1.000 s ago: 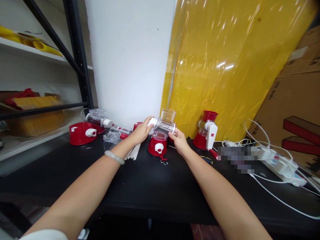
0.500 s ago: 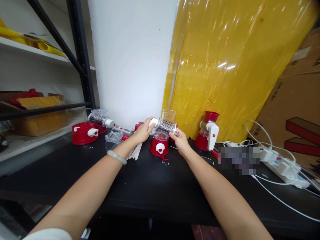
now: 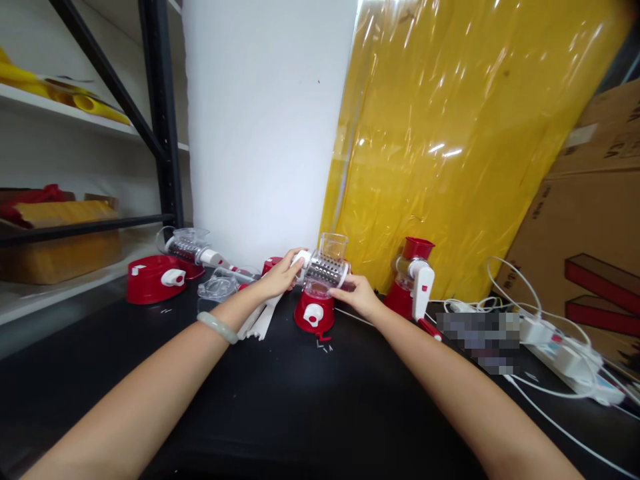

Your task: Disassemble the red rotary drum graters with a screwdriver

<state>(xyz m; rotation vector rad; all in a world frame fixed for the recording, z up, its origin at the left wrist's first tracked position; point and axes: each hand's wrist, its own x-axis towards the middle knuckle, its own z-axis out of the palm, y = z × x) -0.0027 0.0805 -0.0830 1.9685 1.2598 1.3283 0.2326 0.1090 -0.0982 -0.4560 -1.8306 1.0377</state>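
A rotary grater stands upright on the black table, with a red base (image 3: 314,315), a clear hopper (image 3: 334,246) and a perforated metal drum (image 3: 326,271) lying sideways in its clear housing. My left hand (image 3: 281,275) is closed around the white piece (image 3: 301,259) at the drum's left end. At the other end my right hand (image 3: 357,295) grips the housing, its thumb low at the front and its other fingers partly hidden behind. A small red piece (image 3: 323,337) and several short metal-coloured bits lie just in front of the base.
Left stand a red base (image 3: 155,280) and another grater (image 3: 187,248), with clear plastic parts (image 3: 219,287) and white strips (image 3: 264,321) nearer. An assembled grater (image 3: 416,280) stands right. Beyond it lie a power strip (image 3: 575,360) and cables. Shelving (image 3: 163,113) borders the left.
My right hand has shifted from the drum's right end to lower on the housing. My left hand keeps its hold. The view has tilted, so the table items appear lower.
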